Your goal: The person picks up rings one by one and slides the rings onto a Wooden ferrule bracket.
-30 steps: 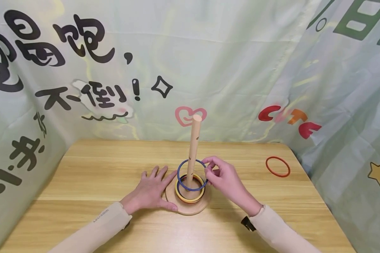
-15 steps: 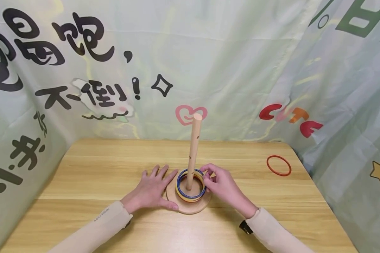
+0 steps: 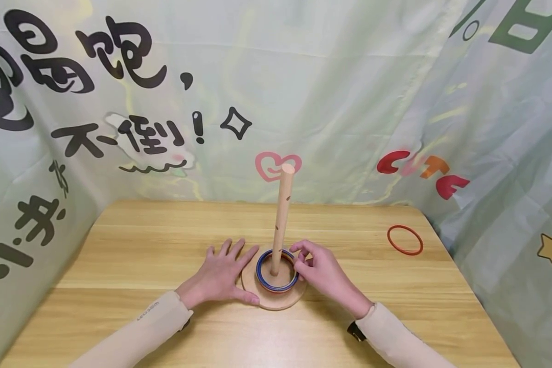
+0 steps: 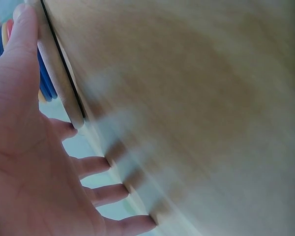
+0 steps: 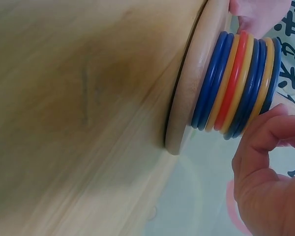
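A round wooden base [image 3: 279,303] with an upright wooden peg [image 3: 282,214] stands mid-table. Around the peg's foot lies a stack of blue, yellow and red rings [image 5: 236,83]. On top is a blue ring [image 5: 274,73], level with the stack. My right hand [image 3: 321,268] pinches this ring's right edge between curled fingers and thumb; the exact contact is partly hidden. My left hand [image 3: 218,278] lies with spread fingers at the base's left side. Its thumb rests along the base's edge and its other fingertips touch the table, as the left wrist view shows.
A single red ring [image 3: 411,253] lies at the table's right side, apart from the stack. Printed cloth curtains [image 3: 349,112] enclose the wooden table [image 3: 156,240] at the back and both sides.
The blue ring, tilted above the stack a second ago, has come down around the peg onto the other rings. My right hand lowered with it, while my left hand stayed put.
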The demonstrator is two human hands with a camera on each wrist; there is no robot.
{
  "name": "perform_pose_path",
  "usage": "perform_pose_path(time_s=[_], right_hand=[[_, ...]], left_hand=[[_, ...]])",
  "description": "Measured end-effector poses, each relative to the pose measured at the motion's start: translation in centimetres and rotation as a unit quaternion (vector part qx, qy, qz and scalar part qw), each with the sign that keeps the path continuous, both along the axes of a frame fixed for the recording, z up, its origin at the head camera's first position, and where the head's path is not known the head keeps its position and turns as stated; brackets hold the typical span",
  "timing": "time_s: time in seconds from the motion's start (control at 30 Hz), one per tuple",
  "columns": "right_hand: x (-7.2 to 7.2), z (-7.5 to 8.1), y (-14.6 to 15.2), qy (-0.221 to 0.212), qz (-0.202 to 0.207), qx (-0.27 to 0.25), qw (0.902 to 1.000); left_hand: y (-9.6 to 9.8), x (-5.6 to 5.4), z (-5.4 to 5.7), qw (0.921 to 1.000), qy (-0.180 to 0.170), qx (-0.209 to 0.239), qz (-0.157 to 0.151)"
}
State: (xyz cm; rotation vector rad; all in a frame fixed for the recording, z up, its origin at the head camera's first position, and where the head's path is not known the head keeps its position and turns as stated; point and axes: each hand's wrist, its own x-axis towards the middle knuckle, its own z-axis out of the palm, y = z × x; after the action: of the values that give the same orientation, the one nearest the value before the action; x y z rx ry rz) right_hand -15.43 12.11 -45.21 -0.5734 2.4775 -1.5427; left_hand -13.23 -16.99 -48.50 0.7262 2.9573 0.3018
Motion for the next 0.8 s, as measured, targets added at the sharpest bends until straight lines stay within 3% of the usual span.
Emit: perform_pose_path(time_s=[0.47, 0.8], right_hand=[[0.1, 0.4, 1.6, -0.019, -0.044, 0.007, 0.9988], [-0.7, 0.0, 5.1, 0.022, -0.095, 0.007, 0.9952]], left_hand=[[0.0, 0.0, 0.2, 0.9999, -0.007, -0.008, 0.002], [-0.1, 0.0, 0.0, 1.0, 0.005, -0.005, -0.002]])
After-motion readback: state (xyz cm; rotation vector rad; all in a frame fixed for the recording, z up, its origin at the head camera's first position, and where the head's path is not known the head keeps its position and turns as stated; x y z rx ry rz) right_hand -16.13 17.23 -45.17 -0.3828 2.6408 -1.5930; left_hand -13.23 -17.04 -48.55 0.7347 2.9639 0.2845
